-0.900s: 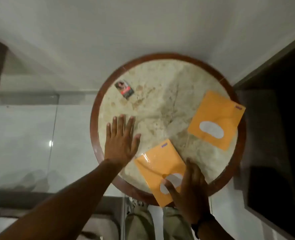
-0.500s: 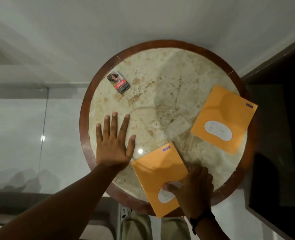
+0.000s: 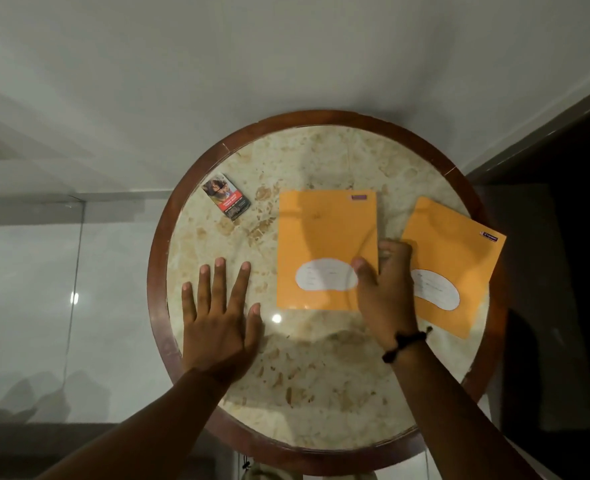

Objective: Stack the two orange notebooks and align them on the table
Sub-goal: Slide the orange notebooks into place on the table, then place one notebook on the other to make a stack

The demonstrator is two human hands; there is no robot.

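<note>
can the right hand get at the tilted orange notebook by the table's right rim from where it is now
Probably yes. The right hand rests on the square-set orange notebook, and the tilted orange notebook lies flat just beside it, with nothing on top or between them.

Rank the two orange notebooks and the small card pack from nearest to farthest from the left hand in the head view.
From the left hand:
1. Centre notebook, just to its right, under the right hand.
2. Small card pack, beyond it near the far-left rim.
3. Right notebook, across the table at the right edge.
</note>
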